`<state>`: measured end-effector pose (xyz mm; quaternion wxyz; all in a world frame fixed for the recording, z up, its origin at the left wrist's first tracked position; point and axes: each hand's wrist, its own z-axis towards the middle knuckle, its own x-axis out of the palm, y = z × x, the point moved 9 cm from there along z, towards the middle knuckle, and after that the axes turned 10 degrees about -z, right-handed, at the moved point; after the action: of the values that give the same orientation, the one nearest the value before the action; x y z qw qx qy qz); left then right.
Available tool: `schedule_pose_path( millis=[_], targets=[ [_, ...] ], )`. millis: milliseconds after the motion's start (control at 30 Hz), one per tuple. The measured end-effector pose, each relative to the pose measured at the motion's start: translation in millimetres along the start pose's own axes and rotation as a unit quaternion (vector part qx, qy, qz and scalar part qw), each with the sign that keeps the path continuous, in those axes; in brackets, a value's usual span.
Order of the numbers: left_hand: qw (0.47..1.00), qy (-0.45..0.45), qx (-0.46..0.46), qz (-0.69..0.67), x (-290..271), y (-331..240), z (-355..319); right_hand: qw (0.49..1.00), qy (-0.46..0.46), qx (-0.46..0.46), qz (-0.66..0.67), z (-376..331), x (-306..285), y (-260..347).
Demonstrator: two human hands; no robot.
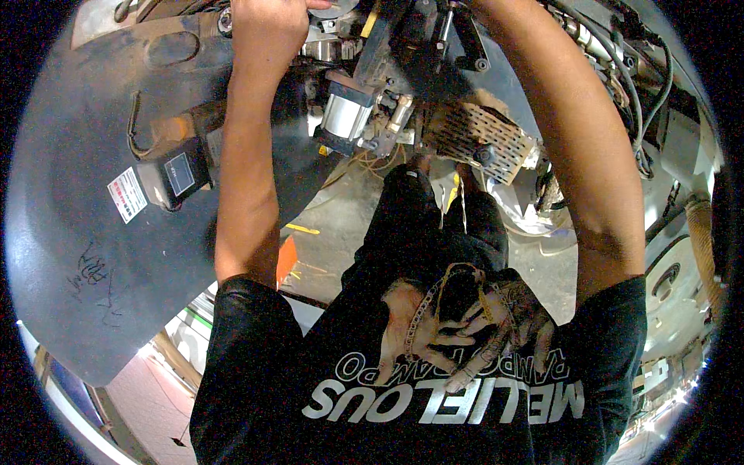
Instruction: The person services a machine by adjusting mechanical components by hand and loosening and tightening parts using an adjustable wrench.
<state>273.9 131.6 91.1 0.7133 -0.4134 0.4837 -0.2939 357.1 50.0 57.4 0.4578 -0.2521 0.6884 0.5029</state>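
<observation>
My left hand reaches up to the top edge of the picture, beside metal machine parts. Its back and part of one finger show; the other fingers are cut off, so what it may hold is hidden. My right forearm stretches up past the right side of the machine, and its hand lies beyond the top edge. Between the arms is a machine head with dark metal arms. A silver block-shaped cylinder with dark end caps sits there, near a perforated metal plate with a dark knob.
A wide dark grey worktop curves along the left, carrying a black motor-like box with a label. Black cables hang at the right. Thin hoses run below the cylinder. My legs are under the machine, above a dusty floor.
</observation>
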Motion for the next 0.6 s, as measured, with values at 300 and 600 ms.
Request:
schedule_pose_path(
  millis=[300,600],
  targets=[
    [0.999,-0.019,-0.018,-0.024,-8.9,8.9,-4.1,0.994,0.1,0.043,-0.015,-0.1,5.6,12.5],
    [1.0,0.01,0.014,0.009,0.9,3.3,-3.4,0.983,0.179,-0.042,0.001,-4.8,-2.0,20.7]
  ],
)
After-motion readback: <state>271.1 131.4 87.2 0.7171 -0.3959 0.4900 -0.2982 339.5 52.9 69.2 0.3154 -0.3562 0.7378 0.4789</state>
